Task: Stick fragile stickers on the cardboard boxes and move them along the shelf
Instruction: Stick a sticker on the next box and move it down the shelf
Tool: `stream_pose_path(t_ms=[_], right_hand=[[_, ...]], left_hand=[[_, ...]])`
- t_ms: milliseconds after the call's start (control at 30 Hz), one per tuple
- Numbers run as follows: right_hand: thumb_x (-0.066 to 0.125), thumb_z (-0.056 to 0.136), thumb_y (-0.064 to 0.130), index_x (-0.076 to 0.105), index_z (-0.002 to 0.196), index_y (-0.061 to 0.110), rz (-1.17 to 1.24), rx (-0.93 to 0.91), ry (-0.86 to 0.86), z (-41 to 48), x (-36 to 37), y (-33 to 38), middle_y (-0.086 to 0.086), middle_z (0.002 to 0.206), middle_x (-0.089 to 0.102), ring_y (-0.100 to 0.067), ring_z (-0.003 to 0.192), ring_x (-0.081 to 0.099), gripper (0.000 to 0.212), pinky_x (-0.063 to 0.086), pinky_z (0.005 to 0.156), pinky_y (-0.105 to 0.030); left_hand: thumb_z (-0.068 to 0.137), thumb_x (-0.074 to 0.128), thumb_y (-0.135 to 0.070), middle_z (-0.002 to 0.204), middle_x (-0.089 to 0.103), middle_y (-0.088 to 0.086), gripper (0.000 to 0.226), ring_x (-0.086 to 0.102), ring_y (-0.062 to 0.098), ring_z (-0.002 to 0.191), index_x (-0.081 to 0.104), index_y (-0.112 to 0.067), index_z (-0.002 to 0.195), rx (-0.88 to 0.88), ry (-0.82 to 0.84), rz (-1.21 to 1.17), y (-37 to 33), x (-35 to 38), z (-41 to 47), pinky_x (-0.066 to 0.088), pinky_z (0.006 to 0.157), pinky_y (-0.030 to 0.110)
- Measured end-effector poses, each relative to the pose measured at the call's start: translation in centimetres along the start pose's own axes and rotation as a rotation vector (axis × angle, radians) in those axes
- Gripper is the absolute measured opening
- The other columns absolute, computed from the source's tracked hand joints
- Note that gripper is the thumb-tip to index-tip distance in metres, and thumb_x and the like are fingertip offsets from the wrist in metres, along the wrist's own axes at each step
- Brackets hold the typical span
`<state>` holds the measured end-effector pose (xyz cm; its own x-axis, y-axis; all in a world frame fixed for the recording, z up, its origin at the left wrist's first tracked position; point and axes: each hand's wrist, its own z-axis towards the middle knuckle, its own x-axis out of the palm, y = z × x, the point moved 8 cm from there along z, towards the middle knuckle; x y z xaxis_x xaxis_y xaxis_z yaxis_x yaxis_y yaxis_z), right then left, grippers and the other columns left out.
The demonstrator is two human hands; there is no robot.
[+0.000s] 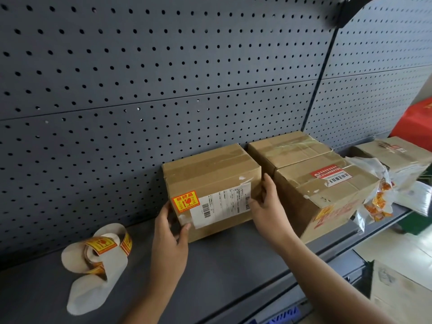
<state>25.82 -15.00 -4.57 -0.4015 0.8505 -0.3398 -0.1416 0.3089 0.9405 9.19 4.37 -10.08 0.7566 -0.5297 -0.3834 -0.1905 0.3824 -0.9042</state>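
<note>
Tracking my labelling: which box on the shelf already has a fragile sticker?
The leftmost box, held between left hand and right hand; orange sticker on its front.

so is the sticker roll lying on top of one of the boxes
No, the sticker roll lies on the shelf, apart from and left of the box gripped by the left hand and right hand.

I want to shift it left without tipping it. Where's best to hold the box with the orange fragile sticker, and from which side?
Take the stickered box by its two vertical front edges, coming from the front, as the left hand and right hand do. It sits flat on the shelf, pegboard behind and a neighbouring box close on its right, leaving little room there.
</note>
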Motion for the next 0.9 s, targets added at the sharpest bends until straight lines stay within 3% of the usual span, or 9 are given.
stream_pose_path(t_ms=[100, 167, 300, 433, 600, 667, 767, 900], right_hand=[[0.054, 0.095, 0.015, 0.009, 0.156, 0.035, -0.009, -0.070, -0.038, -0.5, -0.3, 0.1, 0.013, 0.160, 0.021, -0.008, 0.149, 0.020, 0.078, 0.030, 0.120, -0.045], [0.054, 0.094, 0.015, 0.010, 0.156, 0.034, -0.038, -0.082, -0.055, -1.1, -0.4, 0.2, 0.011, 0.159, 0.023, -0.009, 0.148, 0.024, 0.078, 0.032, 0.119, -0.046], [0.051, 0.097, 0.012, 0.005, 0.158, 0.030, -0.170, -0.114, -0.062, -1.7, -0.6, 0.5, 0.006, 0.163, 0.017, -0.009, 0.150, 0.017, 0.079, 0.022, 0.124, -0.039], [0.048, 0.098, 0.011, 0.007, 0.158, 0.030, -0.207, -0.125, -0.019, -1.6, -0.4, 0.8, 0.013, 0.162, 0.012, -0.010, 0.149, 0.019, 0.075, 0.027, 0.122, -0.037], [0.048, 0.099, 0.012, 0.018, 0.158, 0.028, -0.223, -0.114, 0.057, -1.3, 0.3, 0.5, 0.012, 0.163, 0.016, -0.009, 0.150, 0.021, 0.068, 0.027, 0.122, -0.037], [0.048, 0.100, 0.013, 0.016, 0.158, 0.030, -0.221, -0.105, 0.072, -1.1, 0.4, 0.4, 0.014, 0.165, 0.012, -0.008, 0.150, 0.018, 0.068, 0.023, 0.123, -0.032], [0.049, 0.100, 0.012, 0.018, 0.158, 0.029, -0.219, -0.104, 0.073, -0.9, 0.4, 0.5, 0.014, 0.165, 0.010, -0.005, 0.150, 0.016, 0.067, 0.018, 0.115, -0.015], [0.049, 0.100, 0.011, 0.019, 0.157, 0.028, -0.209, -0.106, 0.090, -0.7, 0.4, 0.4, 0.013, 0.165, 0.009, -0.005, 0.150, 0.013, 0.067, 0.017, 0.112, -0.014]], left_hand=[[0.094, 0.067, -0.013, 0.151, 0.048, -0.004, 0.067, 0.051, 0.002, 0.125, 0.034, -0.028, 0.151, 0.000, -0.010, -0.042, 0.4, 0.3, 0.1, 0.052, 0.094, 0.024], [0.094, 0.068, -0.013, 0.152, 0.046, -0.006, 0.069, 0.053, -0.003, 0.120, 0.032, -0.029, 0.151, 0.002, -0.013, -0.059, 0.5, 0.4, 0.3, 0.053, 0.095, 0.026], [0.094, 0.068, -0.014, 0.145, 0.045, -0.013, 0.069, 0.053, -0.014, 0.111, 0.033, -0.031, 0.150, 0.020, -0.012, -0.058, 0.4, 0.9, 0.4, 0.055, 0.095, 0.028], [0.093, 0.069, -0.014, 0.135, 0.043, -0.018, 0.066, 0.053, 0.002, 0.122, 0.037, -0.031, 0.148, 0.049, -0.021, -0.036, 0.2, 1.5, 0.2, 0.057, 0.093, 0.028], [0.092, 0.070, -0.016, 0.133, 0.044, -0.014, 0.063, 0.056, 0.004, 0.117, 0.040, -0.027, 0.147, 0.060, -0.014, -0.034, -0.5, 2.3, 0.2, 0.057, 0.091, 0.026], [0.093, 0.070, -0.017, 0.134, 0.045, -0.012, 0.063, 0.055, 0.004, 0.116, 0.041, -0.025, 0.147, 0.054, -0.013, -0.029, -0.6, 2.5, 0.4, 0.055, 0.089, 0.022], [0.093, 0.070, -0.016, 0.131, 0.044, -0.014, 0.063, 0.054, 0.006, 0.118, 0.041, -0.024, 0.148, 0.052, -0.005, -0.027, -0.9, 2.8, 0.6, 0.055, 0.090, 0.023], [0.092, 0.071, -0.017, 0.131, 0.046, -0.015, 0.064, 0.055, 0.007, 0.119, 0.040, -0.026, 0.148, 0.045, 0.009, -0.004, -0.9, 3.1, 0.9, 0.058, 0.092, 0.029]])
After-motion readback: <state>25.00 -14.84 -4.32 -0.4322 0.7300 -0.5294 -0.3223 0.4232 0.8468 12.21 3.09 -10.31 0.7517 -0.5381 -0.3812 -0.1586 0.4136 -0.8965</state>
